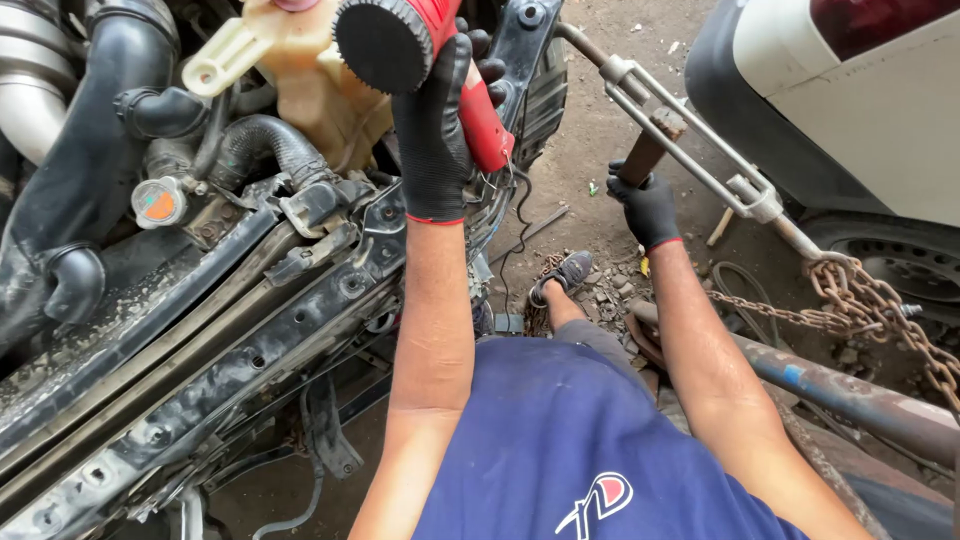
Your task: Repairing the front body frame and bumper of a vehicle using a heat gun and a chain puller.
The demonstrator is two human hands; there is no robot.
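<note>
My left hand (435, 120), in a black glove, grips a red power tool (480, 115) with a round black head (380, 45), held up over the bent front frame of a car (300, 310). Out to the right, my gloved right hand (648, 205) is wrapped around a wooden handle (645, 150) that passes through a metal turnbuckle (690, 135). The turnbuckle runs diagonally from the car's front to a rusty chain (880, 310). A thin black wire hangs below the tool.
The open engine bay shows black hoses (265, 140), a cream coolant tank (300, 60) and a radiator cap (158, 203). A white vehicle (870, 110) stands at the right. A rusty pipe (850, 395) lies low right. My foot (565, 275) rests on dirt ground with rubble.
</note>
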